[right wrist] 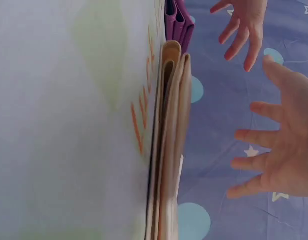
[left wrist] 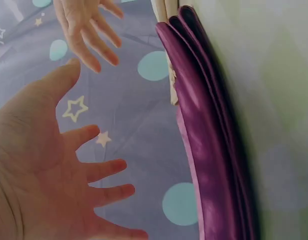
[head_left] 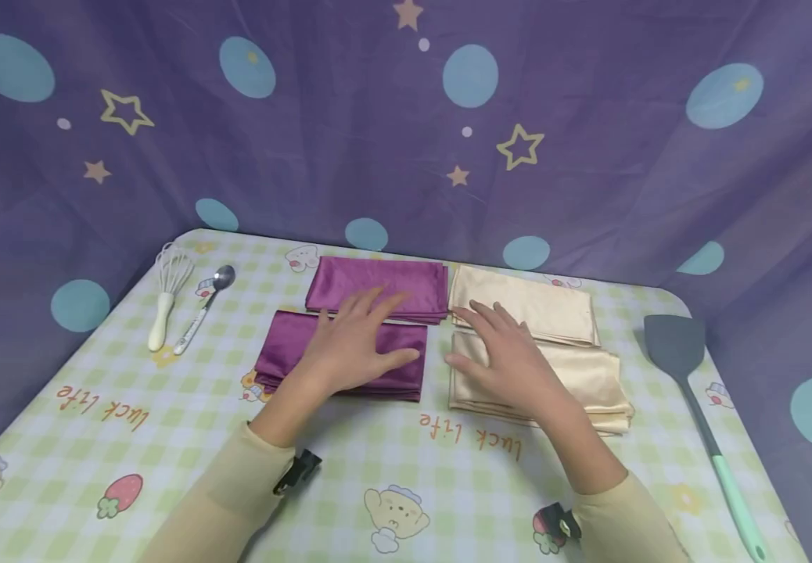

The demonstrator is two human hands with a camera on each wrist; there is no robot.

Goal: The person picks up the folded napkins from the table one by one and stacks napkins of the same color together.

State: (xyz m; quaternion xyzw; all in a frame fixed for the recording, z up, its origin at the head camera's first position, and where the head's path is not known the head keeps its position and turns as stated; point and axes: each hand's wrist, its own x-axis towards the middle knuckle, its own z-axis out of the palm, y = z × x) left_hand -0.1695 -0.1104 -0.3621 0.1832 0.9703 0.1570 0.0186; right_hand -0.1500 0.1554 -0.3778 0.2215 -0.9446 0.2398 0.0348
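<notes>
My left hand [head_left: 350, 344] hovers above the near purple folded satin cloth [head_left: 279, 344], fingers spread and holding nothing. Behind that lies a second purple folded cloth [head_left: 335, 281]. My right hand [head_left: 508, 356] is over the near cream folded satin cloth [head_left: 589, 379], its fingers also apart and grasping nothing. Farther back is another cream folded cloth [head_left: 540, 301]. In the left wrist view, a gap shows between the left hand [left wrist: 48, 165] and the layered purple cloth [left wrist: 209, 135]. The right wrist view likewise shows the right hand [right wrist: 289, 135] apart from the cream cloth [right wrist: 169, 145].
At the left lie a whisk [head_left: 165, 301] with a pale handle and a metal spoon [head_left: 207, 305]. A grey spatula [head_left: 688, 375] with a mint handle lies along the right edge. The table has a checked cover [head_left: 328, 485]; a purple curtain [head_left: 350, 133] hangs behind.
</notes>
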